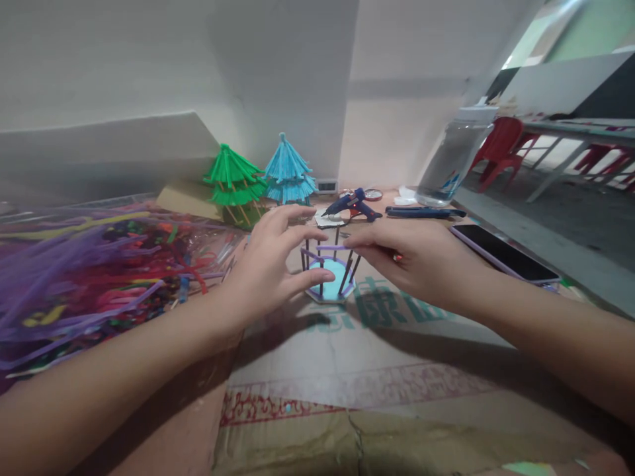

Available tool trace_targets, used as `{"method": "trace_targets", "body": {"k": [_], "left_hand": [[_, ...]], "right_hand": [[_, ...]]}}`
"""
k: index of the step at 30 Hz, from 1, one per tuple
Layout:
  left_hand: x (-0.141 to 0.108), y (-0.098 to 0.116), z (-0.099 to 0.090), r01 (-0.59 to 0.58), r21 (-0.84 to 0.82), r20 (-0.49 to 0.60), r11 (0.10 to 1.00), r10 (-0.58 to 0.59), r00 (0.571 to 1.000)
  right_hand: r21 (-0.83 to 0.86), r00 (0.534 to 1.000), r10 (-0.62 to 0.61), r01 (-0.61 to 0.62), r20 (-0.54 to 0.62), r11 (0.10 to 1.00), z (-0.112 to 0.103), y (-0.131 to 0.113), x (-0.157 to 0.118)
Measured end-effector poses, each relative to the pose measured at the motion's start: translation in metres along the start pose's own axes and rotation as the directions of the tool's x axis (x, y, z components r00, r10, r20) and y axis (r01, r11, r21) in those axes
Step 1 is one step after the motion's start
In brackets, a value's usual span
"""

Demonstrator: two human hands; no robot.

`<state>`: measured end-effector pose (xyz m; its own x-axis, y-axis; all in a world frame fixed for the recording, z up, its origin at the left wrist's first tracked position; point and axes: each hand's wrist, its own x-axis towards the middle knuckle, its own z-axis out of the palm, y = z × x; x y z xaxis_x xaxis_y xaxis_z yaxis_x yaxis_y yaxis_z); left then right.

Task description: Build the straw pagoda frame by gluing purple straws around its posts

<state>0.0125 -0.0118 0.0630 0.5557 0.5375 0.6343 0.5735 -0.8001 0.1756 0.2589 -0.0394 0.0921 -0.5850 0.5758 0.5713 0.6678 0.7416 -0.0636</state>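
Printed cardboard [377, 350] carries the small posted frame [337, 272], between the hands: left hand [275, 254] open and curved around it, contact unclear; right hand [411, 251] pinching its purple strip [331, 248]. Beyond them lies a glue gun [353, 201].

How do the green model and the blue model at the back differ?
The green model stands left of the blue model, whose tip reaches higher in the picture. The green model is a vivid grass green, while the blue model is a pale sky blue. Thin sticks show beneath the green model's lower tier; none can be made out under the blue model's. Both have two fringed, cone-like tiers rising to a point.
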Motion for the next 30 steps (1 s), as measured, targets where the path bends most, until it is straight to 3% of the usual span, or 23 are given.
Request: {"method": "trace_targets", "body": {"k": [10,30], "left_hand": [[-0.027,-0.004,0.012,-0.070,0.059,-0.157,0.996,0.079,0.984],[-0.030,-0.001,0.015,-0.154,0.123,-0.109,0.980,0.168,0.980]], "right_hand": [[0.001,0.999,-0.031,0.031,0.022,1.000,0.005,0.001,-0.013],[0.018,1.000,-0.019,0.019,0.009,1.000,0.010,0.001,-0.014]]}}
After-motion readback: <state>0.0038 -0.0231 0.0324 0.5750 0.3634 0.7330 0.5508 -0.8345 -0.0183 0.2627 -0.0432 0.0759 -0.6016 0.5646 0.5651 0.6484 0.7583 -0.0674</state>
